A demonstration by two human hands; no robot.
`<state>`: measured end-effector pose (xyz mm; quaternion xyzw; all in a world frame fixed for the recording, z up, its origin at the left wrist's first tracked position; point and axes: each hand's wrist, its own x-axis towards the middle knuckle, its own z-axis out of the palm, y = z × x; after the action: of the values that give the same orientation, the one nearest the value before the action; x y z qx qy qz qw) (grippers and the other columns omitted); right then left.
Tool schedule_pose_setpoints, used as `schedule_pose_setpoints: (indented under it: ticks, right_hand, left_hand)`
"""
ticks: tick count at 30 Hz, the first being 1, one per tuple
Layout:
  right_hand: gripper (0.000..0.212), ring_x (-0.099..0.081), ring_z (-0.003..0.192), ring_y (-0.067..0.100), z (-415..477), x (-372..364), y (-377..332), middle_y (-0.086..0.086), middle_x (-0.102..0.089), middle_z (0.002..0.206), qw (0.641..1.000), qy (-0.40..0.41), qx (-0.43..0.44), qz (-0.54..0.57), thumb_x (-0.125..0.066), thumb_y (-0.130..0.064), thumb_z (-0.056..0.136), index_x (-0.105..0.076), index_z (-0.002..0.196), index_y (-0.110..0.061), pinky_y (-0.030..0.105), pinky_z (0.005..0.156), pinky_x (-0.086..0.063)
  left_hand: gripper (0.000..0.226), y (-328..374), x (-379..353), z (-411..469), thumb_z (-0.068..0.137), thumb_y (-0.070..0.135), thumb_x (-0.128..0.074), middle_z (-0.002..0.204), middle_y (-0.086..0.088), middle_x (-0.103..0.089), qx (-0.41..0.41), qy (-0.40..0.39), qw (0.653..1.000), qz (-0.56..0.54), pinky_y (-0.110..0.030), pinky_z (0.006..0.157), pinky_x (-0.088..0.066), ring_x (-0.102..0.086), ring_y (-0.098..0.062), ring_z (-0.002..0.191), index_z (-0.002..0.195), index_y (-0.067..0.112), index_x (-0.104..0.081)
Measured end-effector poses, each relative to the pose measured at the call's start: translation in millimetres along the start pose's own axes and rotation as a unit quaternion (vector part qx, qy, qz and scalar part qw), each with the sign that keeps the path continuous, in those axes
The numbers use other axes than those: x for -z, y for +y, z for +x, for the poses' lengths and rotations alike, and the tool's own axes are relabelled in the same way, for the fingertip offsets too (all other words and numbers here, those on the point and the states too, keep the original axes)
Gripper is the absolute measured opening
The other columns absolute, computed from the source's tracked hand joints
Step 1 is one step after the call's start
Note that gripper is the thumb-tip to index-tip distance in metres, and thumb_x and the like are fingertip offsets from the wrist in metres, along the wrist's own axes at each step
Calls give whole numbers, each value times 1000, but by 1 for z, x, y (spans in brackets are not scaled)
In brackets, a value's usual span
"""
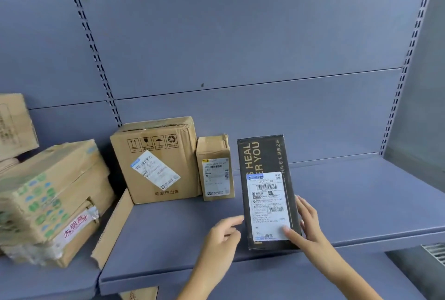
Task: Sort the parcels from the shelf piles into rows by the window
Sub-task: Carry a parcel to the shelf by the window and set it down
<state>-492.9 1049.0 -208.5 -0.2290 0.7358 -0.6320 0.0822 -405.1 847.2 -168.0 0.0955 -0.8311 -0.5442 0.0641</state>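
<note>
A tall black parcel [262,162] with white lettering and a white shipping label stands upright on the blue-grey shelf [361,203]. My right hand [304,225] holds its lower right side, thumb lying on the label and fingers along the right edge. My left hand [222,232] reaches toward its lower left edge, fingertips touching or nearly touching it. Left of it stand a small brown parcel [215,167] and a larger brown carton [156,160], side by side against the shelf's back panel.
A pile of cartons [53,198] with green and blue print fills the left shelf bay, with a further box [14,124] behind it. A flat cardboard strip [113,227] leans at the bay divider. A lower shelf [240,283] shows below. A vent grille [435,251] sits at bottom right.
</note>
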Motion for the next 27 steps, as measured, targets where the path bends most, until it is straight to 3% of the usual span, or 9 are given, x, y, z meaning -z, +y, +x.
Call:
schedule_pose_setpoints:
  ticks: [5, 10, 14, 17, 20, 24, 27]
  right_hand:
    - [70, -30, 127, -21, -11, -4, -1, -23, -24, 142, 998, 33, 0, -50, -58, -15, 94, -19, 147, -37, 1, 99, -29]
    - [73, -36, 128, -14, -24, -10, -3, -26, -33, 140, 990, 82, 26, -112, -65, -7, 89, -26, 145, -34, 19, 104, -38]
    - [75, -42, 119, -22, -30, -15, 2, -26, -46, 136, 985, 122, 25, -120, -64, -2, 87, -29, 145, -35, 3, 89, -40]
    - [73, -46, 114, -22, -28, -16, 3, -22, -53, 133, 987, 121, 14, -105, -62, 0, 88, -31, 146, -30, -1, 86, -40]
    - [71, -44, 119, -20, -23, -21, 2, -30, -51, 131, 987, 130, 15, -98, -61, 0, 88, -32, 145, -30, -1, 86, -39]
    - [70, -43, 120, -19, -11, -28, 2, -33, -49, 130, 985, 142, 12, -97, -61, 1, 89, -32, 144, -30, -1, 88, -38]
    - [69, -43, 116, -23, 2, -30, 3, -29, -47, 134, 984, 150, 3, -95, -60, 2, 88, -32, 143, -29, 8, 93, -39]
  left_hand:
    - [38, -3, -11, -6, 97, 11, -45, 123, 23, -52, -5, 1, 999, -43, 2, 77, -37, -49, 13, 106, 122, 39, -47]
    - [38, -3, -19, -11, 95, 3, -48, 121, 7, -53, 17, 14, 996, -92, -6, 76, -43, -54, 8, 99, 124, 27, -48]
    - [45, -3, -34, -22, 94, 0, -48, 121, 9, -45, 15, 19, 995, -93, 0, 71, -40, -54, 5, 99, 131, 25, -44]
    - [46, -1, -40, -23, 95, 1, -47, 118, 15, -42, 14, 22, 994, -104, 3, 71, -38, -52, 6, 101, 131, 29, -41]
    - [43, -1, -42, -17, 96, 6, -47, 117, 19, -38, 16, 19, 993, -112, -3, 80, -40, -49, 9, 105, 127, 35, -37]
    - [47, -3, -43, -6, 97, 12, -45, 127, 12, -34, 18, 16, 995, -97, -27, 111, -29, -40, 1, 124, 138, 33, -32]
    - [52, -2, -42, 6, 97, 11, -42, 132, 6, -33, 9, 18, 995, -94, -33, 115, -25, -35, -8, 132, 144, 29, -32]
